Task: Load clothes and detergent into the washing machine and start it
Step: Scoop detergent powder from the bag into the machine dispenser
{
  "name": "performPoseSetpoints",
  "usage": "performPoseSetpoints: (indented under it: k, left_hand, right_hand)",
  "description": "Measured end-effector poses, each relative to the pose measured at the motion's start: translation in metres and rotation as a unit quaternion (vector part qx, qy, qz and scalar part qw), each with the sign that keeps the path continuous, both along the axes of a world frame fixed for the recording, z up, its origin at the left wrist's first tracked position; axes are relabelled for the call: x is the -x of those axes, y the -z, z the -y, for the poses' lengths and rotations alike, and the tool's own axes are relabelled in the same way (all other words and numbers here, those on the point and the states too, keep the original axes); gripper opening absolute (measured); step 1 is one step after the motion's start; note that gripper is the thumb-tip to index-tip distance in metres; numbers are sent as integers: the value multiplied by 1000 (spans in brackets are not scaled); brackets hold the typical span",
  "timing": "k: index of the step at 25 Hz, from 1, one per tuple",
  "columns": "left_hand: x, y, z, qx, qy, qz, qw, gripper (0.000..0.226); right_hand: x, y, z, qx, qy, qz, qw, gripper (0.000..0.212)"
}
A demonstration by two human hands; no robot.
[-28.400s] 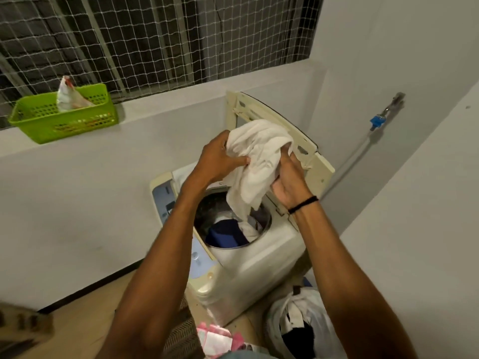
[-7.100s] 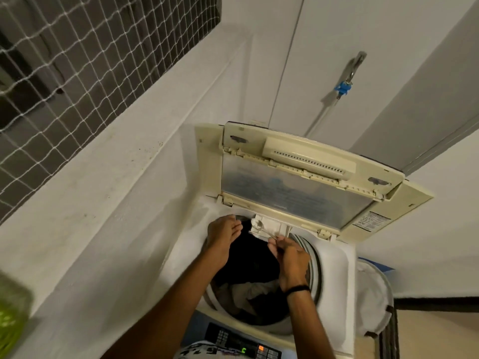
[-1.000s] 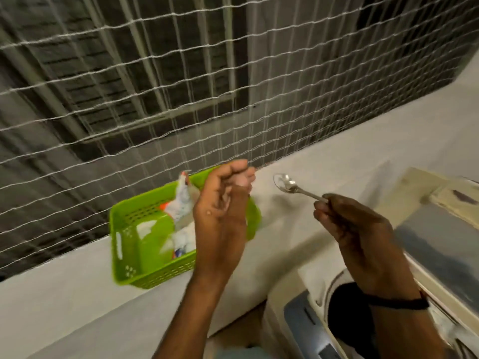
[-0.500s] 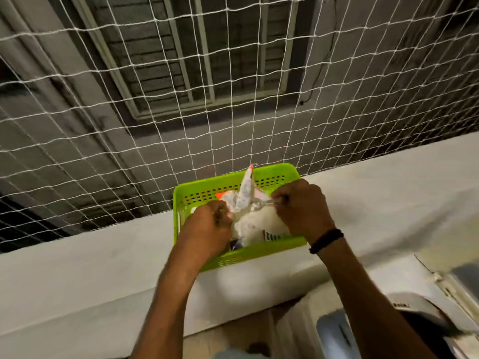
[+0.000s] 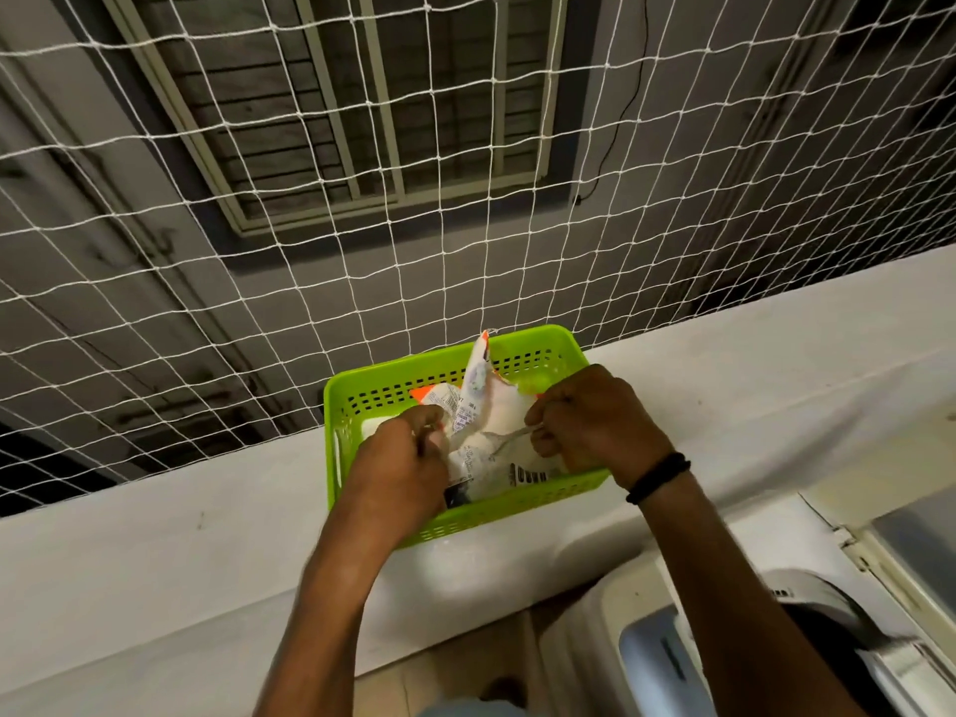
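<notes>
Detergent packet (image 5: 486, 432) sits in the green basket (image 5: 362, 406) up on the white ledge (image 5: 155, 561), standing roughly upright with its torn top pointing up toward the netting (image 5: 258, 251). Starting from the left: the left hand (image 5: 401, 468) is closed on the packet's left edge, fingers curled around the plastic, holding it steady and seemingly pulling the mouth open. Moving across, the packet's long axis runs bottom to top, opening at the upper end, right between the two hands. On its right side, the right hand (image 5: 584, 421) pinches the handle of a spoon (image 5: 509, 439), and the bowl end points leftward into the packet; whether it is already loaded with powder is hidden by the plastic. Both hands are touching the packet, but the right one looks to be doing the scooping. Down at the lower right, the washing machine (image 5: 776, 639) waits with its lid up, well below and to the right of the basket. So any scoop has to travel right and down to reach the drum, and a tilted spoon could spill powder on the way.
</notes>
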State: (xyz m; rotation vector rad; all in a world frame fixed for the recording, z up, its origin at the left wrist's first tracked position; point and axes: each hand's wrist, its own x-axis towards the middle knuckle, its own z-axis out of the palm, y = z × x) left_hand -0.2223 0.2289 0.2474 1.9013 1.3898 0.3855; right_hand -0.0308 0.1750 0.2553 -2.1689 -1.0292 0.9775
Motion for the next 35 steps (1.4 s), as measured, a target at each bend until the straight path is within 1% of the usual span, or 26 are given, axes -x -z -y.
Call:
performPoseSetpoints:
  k: [2,4,6,7,8,9,11,14,17,19,23,25,28,32,33,35]
  left_hand:
    - [-2,1,1,-25,-21,22,999,29]
    - [-5,1,2,-55,-43,59,996,31]
    - [-9,1,3,-75,-61,122,988,34]
    - [-11,1,4,-83,-69,159,981,35]
    - [-14,1,6,-92,-79,196,973,34]
    - [-16,0,8,-101,-91,231,963,33]
    - [-20,-4,15,-123,-107,294,942,29]
    - [-28,-10,27,-145,-112,373,910,23]
    - [-39,-13,37,-128,-106,437,884,17]
    - [-46,-14,43,-115,-99,457,877,16]
    - [-67,-14,55,-83,-80,488,865,16]
    - [-80,-14,67,-69,-58,505,858,16]
    - [-105,-11,87,-23,-8,519,855,23]
    - [-152,1,120,65,75,519,849,28]
    - [-164,5,128,87,92,511,850,29]
    - [-190,18,149,132,135,482,856,24]
  right_hand:
    - [-5,-3,1,-11,-6,27,1000,23]
    - [-12,-7,9,-37,45,-35,998,21]
    - [-15,-9,16,-81,103,-95,987,27]
    - [-14,-11,20,-95,118,-113,982,24]
    - [-16,-12,24,-113,131,-138,975,14]
    - [-19,-11,29,-125,135,-155,971,15]
    - [-24,-16,40,-161,130,-199,958,26]
    - [-29,-16,54,-194,126,-273,934,24]
    - [-36,-13,67,-201,146,-306,919,23]
    - [-40,-11,77,-207,155,-320,911,25]
    - [-50,-12,104,-235,182,-311,903,26]
    - [-58,-12,123,-241,211,-301,898,25]
    - [-73,-10,159,-254,251,-295,886,24]
    - [-95,4,216,-273,335,-289,854,25]
    - [-100,10,231,-278,356,-286,845,26]
    - [-109,25,264,-284,405,-271,826,28]
